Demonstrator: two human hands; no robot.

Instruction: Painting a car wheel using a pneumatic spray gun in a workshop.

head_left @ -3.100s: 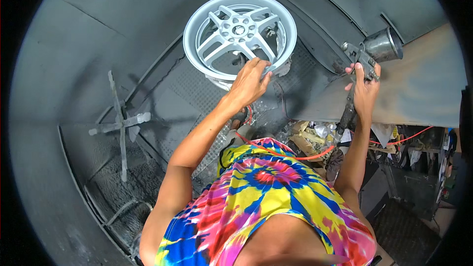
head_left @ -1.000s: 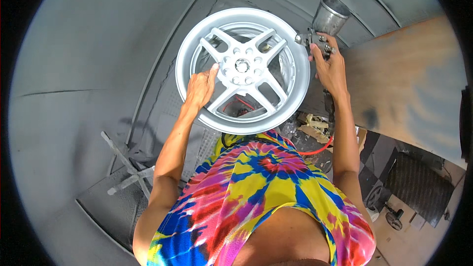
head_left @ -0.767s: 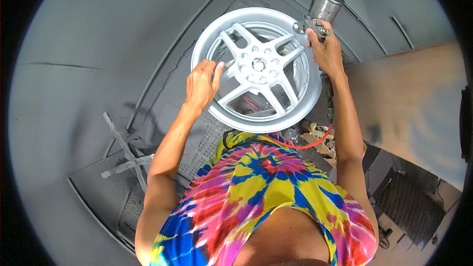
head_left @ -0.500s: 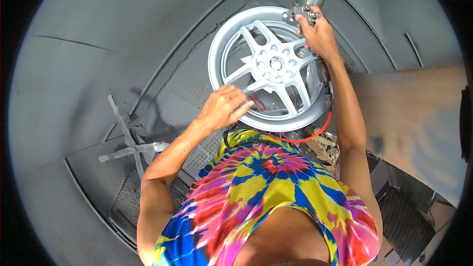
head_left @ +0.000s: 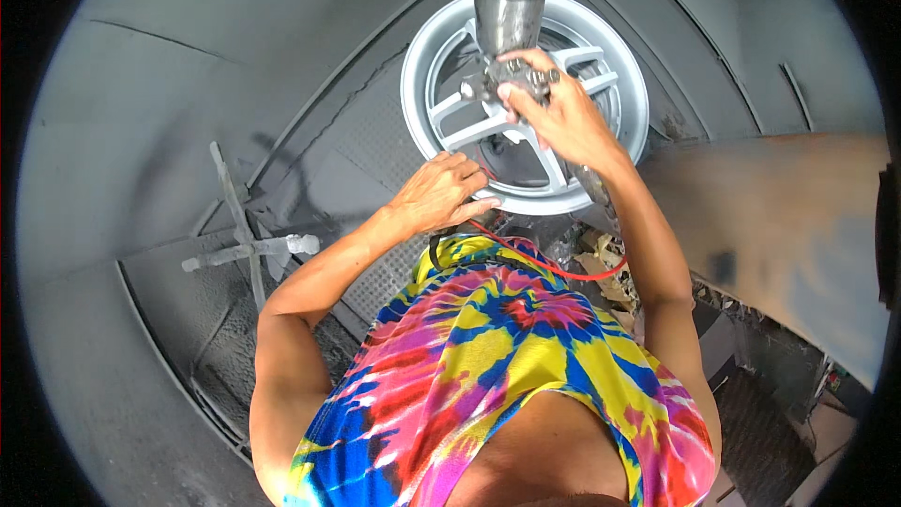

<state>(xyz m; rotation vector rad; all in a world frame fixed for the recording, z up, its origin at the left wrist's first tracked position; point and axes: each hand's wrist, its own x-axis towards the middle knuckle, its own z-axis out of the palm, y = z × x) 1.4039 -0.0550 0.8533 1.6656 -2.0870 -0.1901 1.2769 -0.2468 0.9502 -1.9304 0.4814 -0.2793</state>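
My right hand (head_left: 554, 117) grips a metal spray gun (head_left: 511, 80) with a tall steel cup (head_left: 510, 9) on top, held over the centre of a silver multi-spoke wheel (head_left: 418, 94), covering much of the hub. My left hand (head_left: 441, 192) is at the wheel's lower-left rim, fingers bent and thumb stretched apart; whether it touches the rim is unclear. A red hose (head_left: 587, 274) loops below the gun across the front of my multicoloured top.
Grey booth walls (head_left: 160, 103) surround the wheel. A cross-shaped metal stand (head_left: 242, 225) leans at left above a rough dark surface. A stained tan board (head_left: 760, 207) juts from the right, with crumpled scraps (head_left: 605, 268) beside its near end and dark clutter below it.
The spray gun has swung leftward from the wheel's right side to over its hub. My left hand has moved from the spokes down to the lower-left rim, its thumb now apart.
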